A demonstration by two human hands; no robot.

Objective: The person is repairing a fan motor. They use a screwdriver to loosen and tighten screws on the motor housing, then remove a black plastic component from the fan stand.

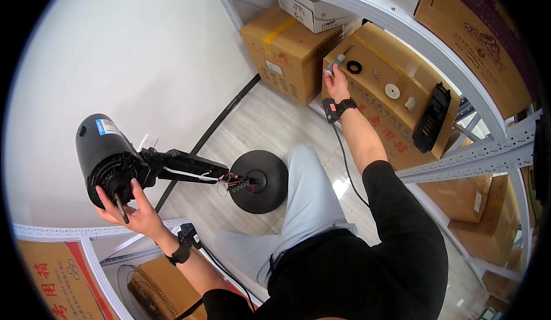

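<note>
Left hand (135,214) grips the fan motor (106,156) from below, fingers wrapped on it. Right hand (336,79) pinches a small part (338,60) off the box (381,99) beside the shelf. Next needs lining it onto the shaft (121,210), I'd guess.

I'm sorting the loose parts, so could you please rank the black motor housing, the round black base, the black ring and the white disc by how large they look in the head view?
1. Black motor housing, though it is nearest the camera.
2. Round black base, farther away on the floor, so its rank against the housing is unsure.
3. White disc and black ring: they look alike.
</note>
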